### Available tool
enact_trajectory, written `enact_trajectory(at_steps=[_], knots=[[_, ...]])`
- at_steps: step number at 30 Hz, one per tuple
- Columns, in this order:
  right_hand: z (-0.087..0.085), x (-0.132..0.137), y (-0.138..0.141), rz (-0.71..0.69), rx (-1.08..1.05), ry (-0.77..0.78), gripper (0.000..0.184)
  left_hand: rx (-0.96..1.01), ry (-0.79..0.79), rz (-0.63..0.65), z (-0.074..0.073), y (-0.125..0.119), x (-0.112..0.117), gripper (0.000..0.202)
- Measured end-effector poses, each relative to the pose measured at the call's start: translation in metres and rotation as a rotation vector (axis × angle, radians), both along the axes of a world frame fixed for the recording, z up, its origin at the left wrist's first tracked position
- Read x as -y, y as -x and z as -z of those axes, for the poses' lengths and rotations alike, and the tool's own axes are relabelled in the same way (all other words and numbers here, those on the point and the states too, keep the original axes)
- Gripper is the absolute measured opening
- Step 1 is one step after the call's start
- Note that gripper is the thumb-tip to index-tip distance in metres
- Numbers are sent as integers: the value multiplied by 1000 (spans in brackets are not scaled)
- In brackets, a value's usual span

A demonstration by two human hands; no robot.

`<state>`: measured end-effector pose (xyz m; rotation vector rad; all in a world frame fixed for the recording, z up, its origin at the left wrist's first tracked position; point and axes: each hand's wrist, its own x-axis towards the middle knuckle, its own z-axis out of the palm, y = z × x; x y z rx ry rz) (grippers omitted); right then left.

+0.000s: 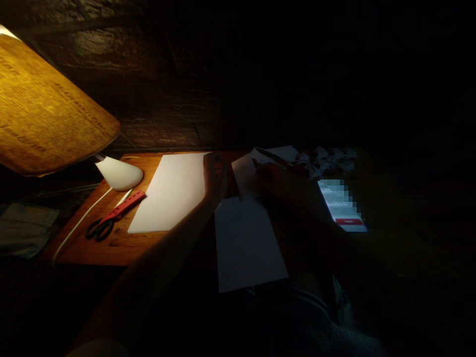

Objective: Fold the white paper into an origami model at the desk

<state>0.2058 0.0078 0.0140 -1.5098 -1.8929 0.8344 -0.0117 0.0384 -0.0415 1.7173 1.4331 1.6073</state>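
Observation:
My left hand (216, 176) is beside the right edge of a large white sheet of paper (173, 191). Its fingers are loosely bent and apart, with nothing visible in them. A dark gap separates it from a small piece of paper (244, 174), held tilted at the fingers of my right hand (273, 179). Deep shadow covers most of that right hand, but its fingers look closed on the paper's edge. Behind it lies a thin dark pointed object (268, 155) I cannot identify. Nearer to me, another white sheet (249, 245) juts past the table's front edge.
A lamp with a yellow shade (52, 109) and white base (119, 173) stands at left, its cord (80, 218) trailing down. Black-handled scissors (100, 229) lie with a red perforated strip (124, 206). Crumpled paper pieces (330, 161) and a lit phone (340, 206) are at right.

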Motion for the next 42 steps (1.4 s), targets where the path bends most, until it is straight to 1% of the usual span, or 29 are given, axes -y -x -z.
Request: enact_trajectory(at_steps=[1,3,5,7,10,12,15,17,19,22,24,27,32,38,42], knots=[[-2,1,-1,-18,81,-32,16,-105,-54,-7,-3,0,2,15],[-4,2,-3,-26,214,-94,15,-348,-88,95,-7,-2,7,28],[-2,-1,-7,7,301,-154,17,-557,-44,216,-7,-6,10,44],[3,-5,-10,14,338,-194,19,-710,38,302,-5,-8,12,54],[7,-8,-12,-69,351,-233,24,-834,130,388,-2,-6,10,61],[5,-6,-10,-167,373,-269,27,-862,150,416,0,-3,8,61],[-5,2,-5,-320,427,-303,27,-871,159,431,3,0,5,56],[-13,8,-1,-363,466,-304,27,-885,165,420,5,1,3,54],[-20,11,1,-375,494,-294,30,-913,175,378,6,1,2,54],[-26,14,2,-415,512,-282,33,-965,207,308,6,2,1,55],[-25,14,2,-450,513,-284,35,-994,222,290,6,2,1,57],[-18,11,3,-488,488,-301,39,-997,203,298,7,4,0,58],[-8,6,2,-511,503,-328,37,-1006,177,323,8,5,-1,57],[-11,6,1,-523,532,-336,30,-1076,196,311,4,4,1,59],[-13,7,0,-528,531,-330,29,-1098,175,332,9,8,-1,61]])
